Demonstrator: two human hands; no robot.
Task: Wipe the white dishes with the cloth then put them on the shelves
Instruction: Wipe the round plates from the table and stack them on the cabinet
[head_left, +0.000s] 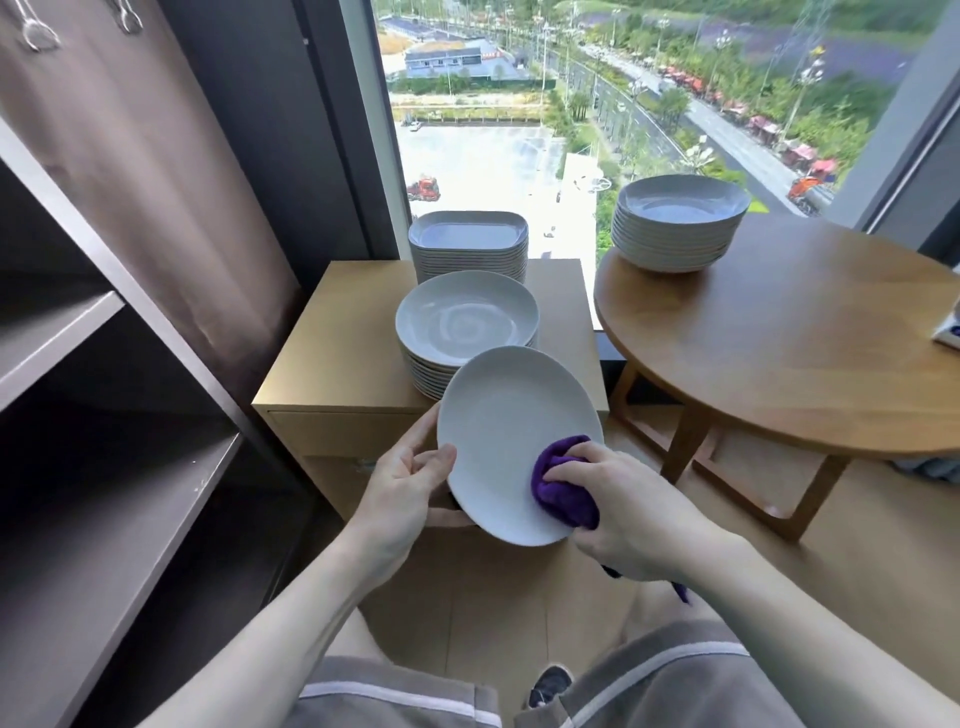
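My left hand (410, 483) gripped the near-left rim of a white plate (506, 426), thumb on its face and fingers curled behind, holding it tilted in the air just in front of the wooden cabinet (332, 338). My right hand (628, 512) was clamped around a bunched purple cloth (563, 491), pressing it against the plate's lower right. Two stacks of white dishes (465, 317) stood on the cabinet, another stack (680, 218) on the round table (805, 338), and the grey shelves (104, 493) were on my left.
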